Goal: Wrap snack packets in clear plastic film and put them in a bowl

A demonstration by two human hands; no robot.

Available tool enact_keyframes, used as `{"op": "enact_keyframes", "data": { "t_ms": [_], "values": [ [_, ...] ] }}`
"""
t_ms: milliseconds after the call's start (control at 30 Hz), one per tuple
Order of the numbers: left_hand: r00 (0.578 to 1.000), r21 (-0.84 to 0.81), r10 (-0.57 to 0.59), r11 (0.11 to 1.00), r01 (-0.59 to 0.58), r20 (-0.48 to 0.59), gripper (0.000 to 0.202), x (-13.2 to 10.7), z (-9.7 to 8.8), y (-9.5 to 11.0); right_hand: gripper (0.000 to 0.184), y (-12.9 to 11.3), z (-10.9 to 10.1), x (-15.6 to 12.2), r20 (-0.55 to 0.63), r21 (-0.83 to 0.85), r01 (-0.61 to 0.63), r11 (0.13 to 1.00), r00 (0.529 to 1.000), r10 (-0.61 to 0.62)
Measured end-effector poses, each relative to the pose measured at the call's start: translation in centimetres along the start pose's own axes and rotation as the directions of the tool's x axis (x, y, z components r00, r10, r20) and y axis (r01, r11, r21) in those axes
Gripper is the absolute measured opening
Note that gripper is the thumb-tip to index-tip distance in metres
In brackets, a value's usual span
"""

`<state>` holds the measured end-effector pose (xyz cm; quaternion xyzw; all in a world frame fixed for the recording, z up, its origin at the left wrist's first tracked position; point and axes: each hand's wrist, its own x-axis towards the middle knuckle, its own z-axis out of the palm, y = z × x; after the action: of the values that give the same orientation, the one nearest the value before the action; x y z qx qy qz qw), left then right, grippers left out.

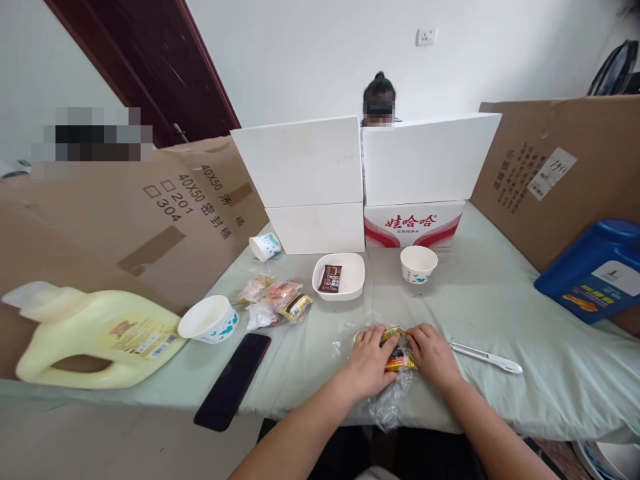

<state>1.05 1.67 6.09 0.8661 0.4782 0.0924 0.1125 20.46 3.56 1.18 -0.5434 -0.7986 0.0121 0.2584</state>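
I am looking at a big table (530,313) with a pale green cloth on it; the cloth looks soft and has small creases, so a thing pushed on it may drag it a bit; the person's two hands rest near the front edge, close to each other, both on one small bundle; the left hand (371,360) lies over its left part with the fingers spread; the right hand (433,353) has its fingers on the right end; I cannot tell if they pinch it or just press down.

Clear plastic (387,403) pokes out at the left and the near side; it looks thin, crinkly and a bit slippery, and I think it would tear easily; the yellow packet (398,360) is between and under the hands, with some black and red on it; I can't tell if it is in the plastic or on it; it looks light and bendy, and what is inside might get squashed; I would hold it by its ends, gently; a thin white tool (487,358) lies just beside the right hand.
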Motion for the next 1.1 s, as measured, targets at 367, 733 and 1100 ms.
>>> {"op": "enact_keyframes", "data": {
  "t_ms": [367, 733, 1100],
  "values": [
    [0.983, 0.025, 0.138, 0.99, -0.142, 0.121, 0.069, -2.5, -1.5, 0.4, 0.022, -0.3, 0.3, 0.0, 0.036, -0.129, -0.039, 0.991, 0.998, 0.044],
    [0.996, -0.05, -0.081, 0.995, 0.083, 0.038, 0.07, -3.5, 0.9, 0.7, 0.022, -0.3, 0.1, 0.1, 0.068, -0.146, -0.061, 0.987, 0.995, 0.071],
    [0.96, 0.014, 0.217, 0.976, -0.218, -0.178, 0.044, -5.8, 1.7, -0.1, 0.018, -0.2, 0.4, 0.0, 0.062, -0.15, -0.064, 0.987, 0.995, 0.074]
  ]
}}
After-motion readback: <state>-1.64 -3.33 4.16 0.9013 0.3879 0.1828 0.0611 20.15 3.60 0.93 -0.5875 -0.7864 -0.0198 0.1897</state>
